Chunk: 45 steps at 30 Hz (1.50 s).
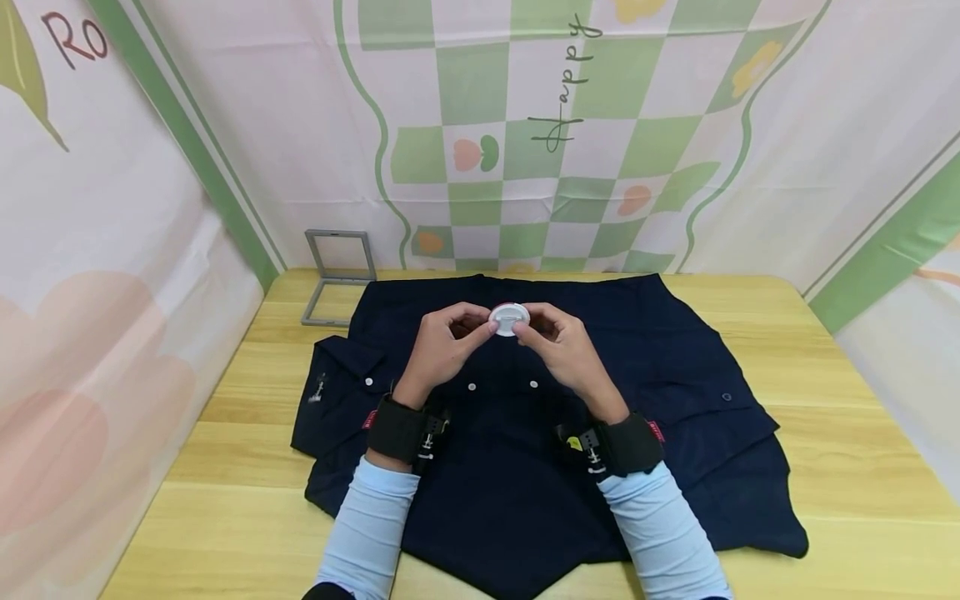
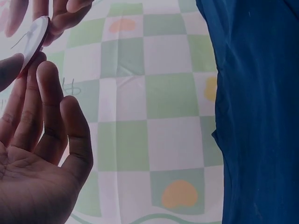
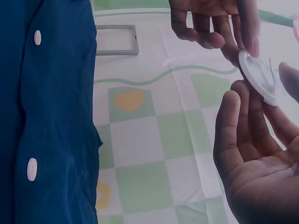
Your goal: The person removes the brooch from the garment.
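Note:
A round white-backed pin badge (image 1: 509, 319) is held up over a dark navy shirt (image 1: 517, 467), its back facing me. Its thin pin stands away from the back in the right wrist view. My left hand (image 1: 442, 346) pinches one edge, thumb on the back and fingers behind. On the other edge my right hand (image 1: 566, 346) has its fingers behind the badge; its thumb is at the back in the head view, slightly off it in the right wrist view. The badge's front is mostly hidden.
The shirt lies spread on a wooden table (image 1: 840, 467), with white buttons (image 1: 472, 387) and small red tags (image 1: 656, 431). A grey hinged double frame (image 1: 326, 322) stands at the back left. Patterned cloth (image 1: 540, 167) hangs behind the table and at both sides.

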Available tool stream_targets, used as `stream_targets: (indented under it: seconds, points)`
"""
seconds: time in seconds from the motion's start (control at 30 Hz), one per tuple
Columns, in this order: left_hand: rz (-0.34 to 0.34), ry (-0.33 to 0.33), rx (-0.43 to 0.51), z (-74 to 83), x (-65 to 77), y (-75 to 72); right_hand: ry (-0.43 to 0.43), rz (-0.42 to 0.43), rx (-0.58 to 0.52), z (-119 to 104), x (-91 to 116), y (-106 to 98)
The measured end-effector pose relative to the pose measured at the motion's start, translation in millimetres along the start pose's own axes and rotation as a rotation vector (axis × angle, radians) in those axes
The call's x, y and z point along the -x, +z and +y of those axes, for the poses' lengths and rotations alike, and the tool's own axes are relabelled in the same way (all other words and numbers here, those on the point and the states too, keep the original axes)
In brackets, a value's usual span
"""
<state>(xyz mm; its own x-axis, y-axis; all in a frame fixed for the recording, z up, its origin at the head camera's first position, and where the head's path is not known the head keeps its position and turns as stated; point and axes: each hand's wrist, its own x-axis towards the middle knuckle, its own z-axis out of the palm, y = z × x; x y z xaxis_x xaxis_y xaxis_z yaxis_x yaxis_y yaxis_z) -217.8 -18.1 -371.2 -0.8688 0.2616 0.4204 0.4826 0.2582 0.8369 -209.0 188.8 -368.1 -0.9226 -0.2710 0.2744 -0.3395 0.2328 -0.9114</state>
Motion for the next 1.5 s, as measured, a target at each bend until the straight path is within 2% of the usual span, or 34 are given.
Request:
stream_targets:
  seconds: [0.5, 1.27, 1.5]
  points:
    - [-0.014, 0.003, 0.008, 1.5, 0.9, 3.2, -0.006, 0.074, 0.029, 0.2, 0.0, 2.6]
    - [-0.023, 0.057, -0.026, 3.5, 0.0, 6.4, -0.068, 0.201, 0.176, 1.6, -0.4, 9.0]
    - [-0.023, 0.058, -0.020, 2.4, 0.1, 6.6, -0.049, 0.202, 0.158, 1.8, -0.4, 9.1]
